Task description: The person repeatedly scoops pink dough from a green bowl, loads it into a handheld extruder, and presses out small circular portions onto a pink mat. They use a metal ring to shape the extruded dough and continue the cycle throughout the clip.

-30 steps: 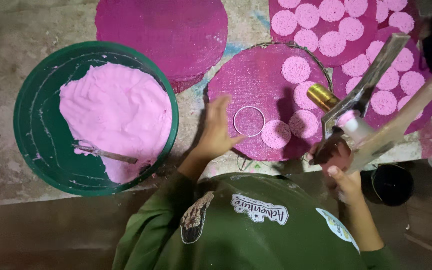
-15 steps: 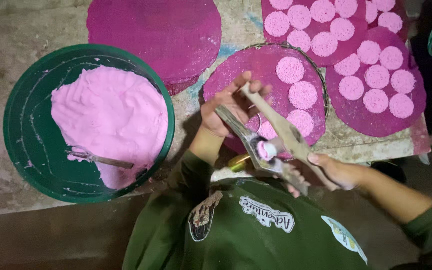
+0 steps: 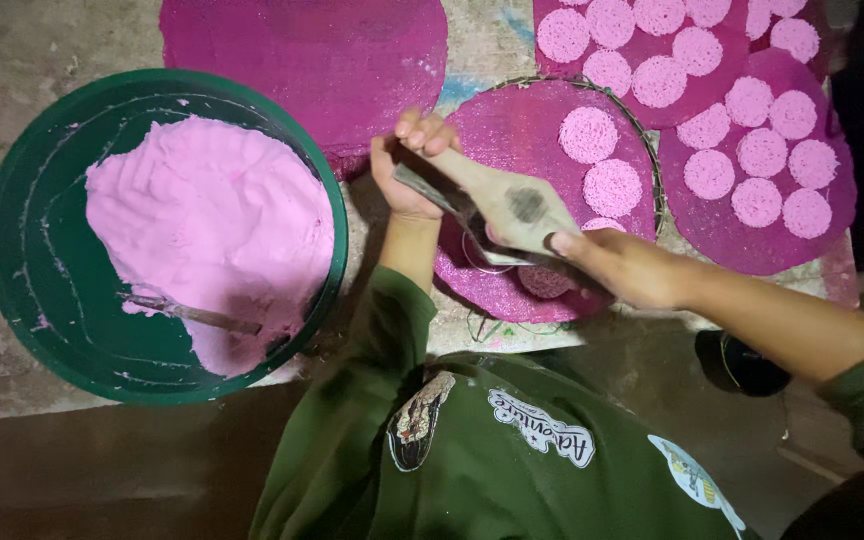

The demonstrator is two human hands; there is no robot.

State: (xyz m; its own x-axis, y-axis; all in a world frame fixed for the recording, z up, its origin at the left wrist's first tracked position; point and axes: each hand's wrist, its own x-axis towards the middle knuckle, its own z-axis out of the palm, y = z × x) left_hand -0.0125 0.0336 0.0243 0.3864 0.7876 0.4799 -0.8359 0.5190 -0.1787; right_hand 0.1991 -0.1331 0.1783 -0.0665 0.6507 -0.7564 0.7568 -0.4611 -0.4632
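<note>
At far left a round green plastic basin [image 3: 12, 260] holds soft pink dough [image 3: 207, 225] with a thin metal blade [image 3: 192, 314] lying in it. The left hand [image 3: 404, 170] pinches the tip of a flat wooden paddle [image 3: 507, 200], fingers closed around it. The right hand [image 3: 617, 265] grips its lower end over the round magenta woven mat [image 3: 532, 140]. The paddle looks stiff and light, best held at both ends.

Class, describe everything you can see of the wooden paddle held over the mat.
The wooden paddle is flat and pale, with a narrow handle widening to a broad blade that bears a dark smudge. It lies tilted across the round magenta mat. The left hand pinches its narrow end; the right hand grips the blade end, along with a thin metal strip. Pink discs lie beside it.
</note>
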